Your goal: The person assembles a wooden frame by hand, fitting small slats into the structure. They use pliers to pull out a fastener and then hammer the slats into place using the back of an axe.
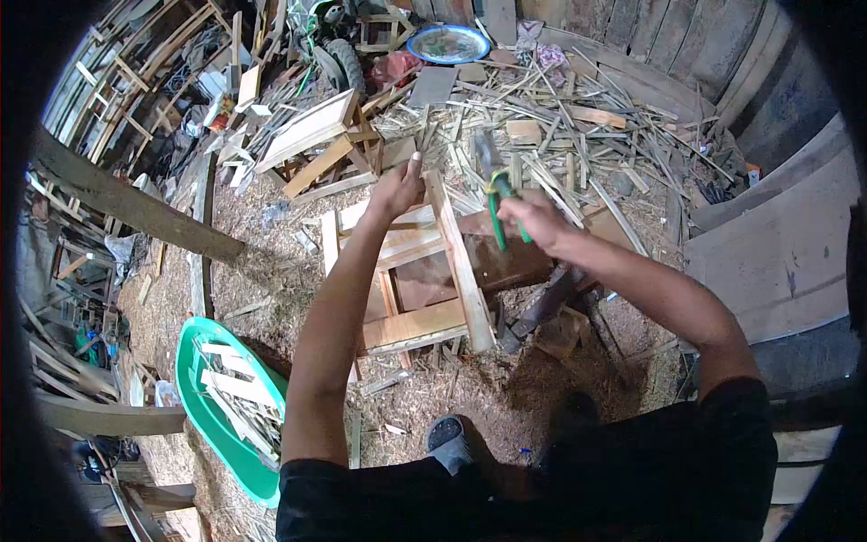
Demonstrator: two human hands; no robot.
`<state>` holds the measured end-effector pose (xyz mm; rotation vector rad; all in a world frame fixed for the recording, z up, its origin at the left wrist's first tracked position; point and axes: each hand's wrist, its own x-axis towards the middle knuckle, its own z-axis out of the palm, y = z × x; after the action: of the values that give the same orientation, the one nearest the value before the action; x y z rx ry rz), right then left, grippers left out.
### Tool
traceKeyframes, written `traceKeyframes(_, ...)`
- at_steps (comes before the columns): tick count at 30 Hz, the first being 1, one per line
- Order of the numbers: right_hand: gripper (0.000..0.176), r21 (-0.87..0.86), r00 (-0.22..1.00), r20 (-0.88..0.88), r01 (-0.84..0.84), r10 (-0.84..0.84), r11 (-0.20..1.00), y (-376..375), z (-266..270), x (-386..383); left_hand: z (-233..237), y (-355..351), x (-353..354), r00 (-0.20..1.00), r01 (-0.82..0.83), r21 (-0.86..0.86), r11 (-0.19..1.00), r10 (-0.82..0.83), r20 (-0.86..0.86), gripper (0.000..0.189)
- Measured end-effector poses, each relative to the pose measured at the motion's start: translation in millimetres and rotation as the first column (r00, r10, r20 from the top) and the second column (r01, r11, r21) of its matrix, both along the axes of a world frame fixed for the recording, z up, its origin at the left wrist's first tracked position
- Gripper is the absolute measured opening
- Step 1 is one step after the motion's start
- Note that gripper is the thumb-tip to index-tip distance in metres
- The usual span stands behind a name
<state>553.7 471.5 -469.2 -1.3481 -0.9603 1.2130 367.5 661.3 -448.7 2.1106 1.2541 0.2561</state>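
My left hand (397, 188) rests on the far end of a pale wooden frame (456, 262) that lies tilted over a dark block on the sawdust floor. Its fingers close around the top of the frame's rail. My right hand (533, 219) grips a hammer (495, 185) by its green handle, with the blurred dark head raised above the frame's far end. The hammer is to the right of my left hand and apart from the wood. Below the frame, my shoe (450, 441) stands on the floor.
A green plastic basin (203, 402) with several wood strips lies at lower left. Heaps of wood offcuts and slats (560, 126) cover the floor beyond the frame. A blue-rimmed dish (449, 43) sits at the top. Planks and a dark beam (135, 208) lie left; boards stand right.
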Motion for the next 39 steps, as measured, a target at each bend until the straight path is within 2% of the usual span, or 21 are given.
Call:
traceKeyframes(2,0.020,-0.052,1.000,-0.025,-0.010,0.009,0.999,3,-13,-4,-9,0,6,0.979,-0.012,0.093,0.996,0.031,-0.201,0.076)
traceKeyframes(3,0.017,-0.078,0.999,-0.030,-0.038,0.036,0.996,6,-18,-6,-14,-8,8,0.970,-0.043,0.196,0.980,0.088,-0.228,0.079)
traceKeyframes(9,0.021,-0.118,0.987,-0.153,-0.071,0.053,0.991,30,-36,-13,-14,-20,12,0.961,-0.056,0.289,0.956,0.131,-0.245,0.075)
traceKeyframes(13,0.027,-0.094,0.992,-0.077,-0.104,0.097,0.990,37,-44,-13,-7,-29,11,0.960,-0.047,0.306,0.951,0.127,-0.249,0.071)
traceKeyframes(16,0.027,-0.115,0.990,0.049,-0.125,0.132,0.985,34,-30,-17,-11,-30,12,0.957,-0.044,0.355,0.934,0.141,-0.253,0.070)
traceKeyframes(19,0.024,-0.047,0.988,0.087,-0.127,0.131,0.991,41,-44,-21,-11,-30,12,0.953,-0.058,0.350,0.935,0.156,-0.259,0.074)
traceKeyframes(22,0.025,-0.012,0.981,0.153,-0.119,0.120,0.993,39,-33,-25,-16,-26,14,0.934,-0.062,0.356,0.932,0.180,-0.309,0.075)
traceKeyframes(25,0.026,-0.013,0.962,0.244,-0.125,0.124,0.992,33,-20,-27,-13,-31,14,0.959,-0.078,0.363,0.929,0.170,-0.228,0.076)
traceKeyframes(29,0.028,0.050,0.946,0.308,-0.119,0.098,0.992,33,-20,-31,-11,-33,12,0.962,-0.066,0.366,0.928,0.157,-0.224,0.077)
traceKeyframes(39,0.030,0.045,0.825,0.540,-0.225,0.166,0.973,38,-22,-24,-13,-31,13,0.962,-0.075,0.367,0.927,0.165,-0.219,0.074)
